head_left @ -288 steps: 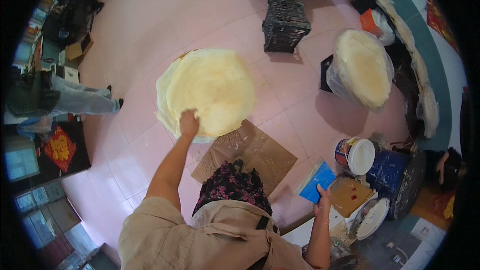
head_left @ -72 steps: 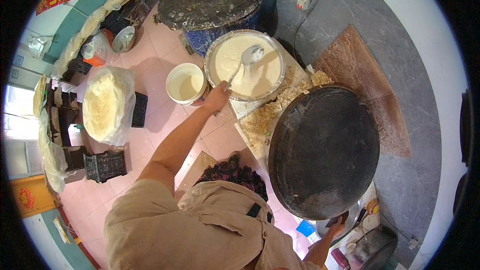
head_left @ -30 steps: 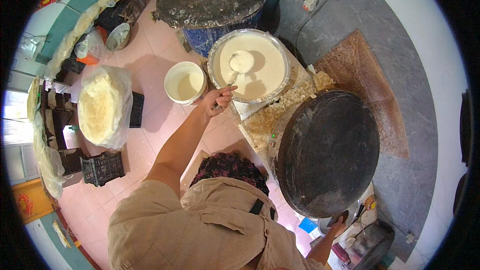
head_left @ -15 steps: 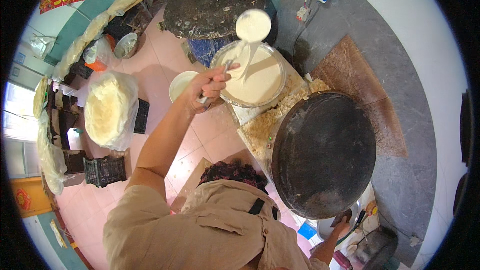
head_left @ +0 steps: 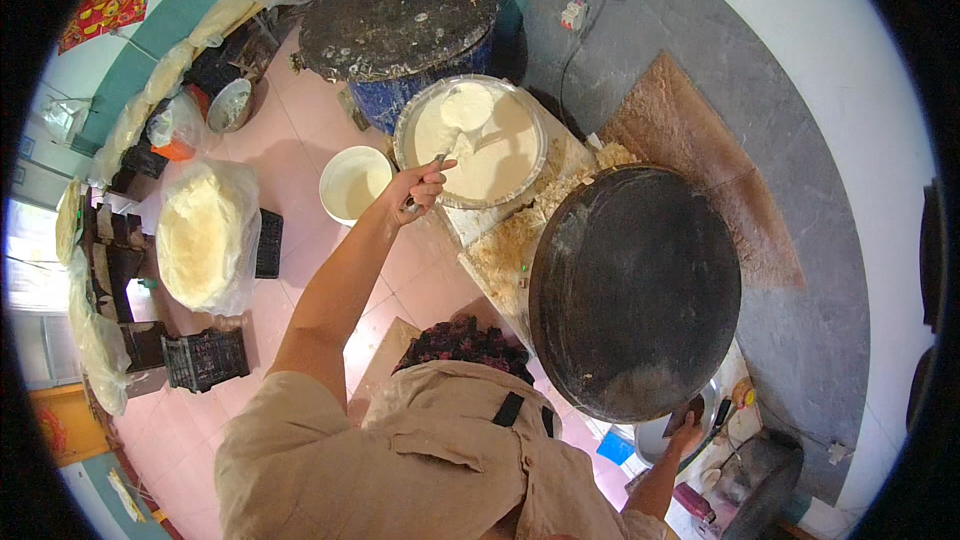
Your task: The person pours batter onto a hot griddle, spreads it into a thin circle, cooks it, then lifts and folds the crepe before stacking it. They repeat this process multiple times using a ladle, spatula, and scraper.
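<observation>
The left hand [head_left: 422, 187] curls round a loaded ladle [head_left: 467, 108], pale batter [head_left: 512, 156] scooped but none yet on the black griddle [head_left: 638, 290], right hand [head_left: 685, 437] gripping a dark flat piece [head_left: 688, 408].

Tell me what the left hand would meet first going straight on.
Most likely the round basin, at its rim, though the left hand looks raised and could pass above; depth is unclear.

Pink tiled floor [head_left: 290, 130], white wall [head_left: 810, 50]
Grey panelling [head_left: 770, 190] lines the wall along the bench's [head_left: 566, 160] right edge; a bright window [head_left: 35, 260] glows well beyond its left edge.
</observation>
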The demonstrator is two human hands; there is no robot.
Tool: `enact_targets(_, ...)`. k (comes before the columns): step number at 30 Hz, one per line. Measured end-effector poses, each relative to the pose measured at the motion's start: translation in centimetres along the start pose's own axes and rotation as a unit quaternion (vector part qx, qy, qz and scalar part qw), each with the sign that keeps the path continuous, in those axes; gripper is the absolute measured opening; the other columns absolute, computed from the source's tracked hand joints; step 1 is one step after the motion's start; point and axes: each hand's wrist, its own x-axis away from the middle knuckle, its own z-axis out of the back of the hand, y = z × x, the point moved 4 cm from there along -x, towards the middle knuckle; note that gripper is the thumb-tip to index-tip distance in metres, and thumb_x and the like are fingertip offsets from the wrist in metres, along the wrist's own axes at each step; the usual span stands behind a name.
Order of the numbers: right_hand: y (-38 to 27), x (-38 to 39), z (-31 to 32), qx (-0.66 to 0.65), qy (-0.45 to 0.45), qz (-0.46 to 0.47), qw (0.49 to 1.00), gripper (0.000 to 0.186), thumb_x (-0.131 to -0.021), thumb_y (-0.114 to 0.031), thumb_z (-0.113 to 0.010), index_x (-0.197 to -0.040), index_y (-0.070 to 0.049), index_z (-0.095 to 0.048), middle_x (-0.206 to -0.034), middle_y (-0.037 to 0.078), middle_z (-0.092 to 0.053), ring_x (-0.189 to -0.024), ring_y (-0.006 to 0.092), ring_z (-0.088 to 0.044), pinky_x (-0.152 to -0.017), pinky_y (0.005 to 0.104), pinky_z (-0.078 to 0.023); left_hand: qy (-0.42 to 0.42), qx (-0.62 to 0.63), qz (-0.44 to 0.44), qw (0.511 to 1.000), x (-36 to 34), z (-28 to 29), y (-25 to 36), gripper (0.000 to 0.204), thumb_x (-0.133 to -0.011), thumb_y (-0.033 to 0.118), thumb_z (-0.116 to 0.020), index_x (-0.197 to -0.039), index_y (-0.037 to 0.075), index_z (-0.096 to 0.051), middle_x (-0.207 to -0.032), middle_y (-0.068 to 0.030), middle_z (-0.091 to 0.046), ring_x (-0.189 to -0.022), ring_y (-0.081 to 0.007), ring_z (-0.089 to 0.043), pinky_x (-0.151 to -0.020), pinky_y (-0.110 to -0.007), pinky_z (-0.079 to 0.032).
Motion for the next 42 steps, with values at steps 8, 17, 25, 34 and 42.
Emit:
enact_targets(8,-2.0,2.2,2.2,0.05,0.03,0.007,0.998,0.045,-0.09,-0.033,-0.062,-0.105,0.009,-0.066,-0.098,0.028,-0.068,-0.084,0.0423,-0.065,-0.076,0.0478,-0.049,-0.033,-0.019,-0.047,0.998,4.0,-2.5,1.6,0.037,-0.107,0.028,-0.031,-0.133,0.004,-0.043,-0.063,0.0039,-0.037,-0.038,-0.0033,-0.031,-0.028,-0.018,-0.028)
enact_targets(17,-2.3,2.3,1.4,0.04,-0.024,0.005,0.999,0.044,-0.09,-0.033,-0.061,-0.114,0.004,-0.065,-0.107,0.024,-0.068,-0.094,0.0411,-0.065,-0.083,0.047,-0.049,0.078,-0.047,0.034,0.995,-1.5,6.3,-2.6,0.04,-0.105,0.025,-0.04,-0.138,0.003,-0.038,-0.069,0.005,-0.043,-0.042,-0.0003,-0.034,-0.032,-0.014,-0.03)
enact_targets(25,-0.8,1.2,0.9,-0.113,-0.016,-0.061,0.992,0.042,-0.09,-0.027,-0.063,-0.118,0.005,-0.063,-0.115,0.02,-0.067,-0.099,0.0366,-0.065,-0.084,0.0437,-0.051,0.025,-0.147,0.061,0.987,1.4,-1.0,0.4,0.042,-0.105,0.025,-0.042,-0.139,0.002,-0.035,-0.067,0.0057,-0.038,-0.041,-0.0003,-0.031,-0.031,-0.015,-0.031)
enact_targets(34,4.2,-4.2,-1.8,-0.583,0.006,-0.221,0.782,0.043,-0.087,-0.013,-0.068,-0.128,-0.006,-0.057,-0.115,0.004,-0.066,-0.078,0.0117,-0.06,-0.062,0.0271,-0.05,0.015,-0.301,0.081,0.95,3.3,-13.4,-1.4,0.04,-0.104,0.024,-0.045,-0.134,-0.002,-0.043,-0.069,0.0057,-0.038,-0.04,0.001,-0.03,-0.03,-0.016,-0.025)
enact_targets(42,-19.0,-8.9,3.0,-0.509,-0.114,0.067,0.851,0.045,-0.091,-0.02,-0.065,-0.131,-0.002,-0.056,-0.117,0.006,-0.064,-0.1,0.019,-0.062,-0.087,0.0322,-0.048,-0.073,-0.419,0.111,0.898,-3.3,-21.5,-11.0,0.034,-0.102,0.021,-0.046,-0.133,0.005,-0.048,-0.068,0.0055,-0.04,-0.041,-0.0014,-0.031,-0.033,-0.019,-0.022)
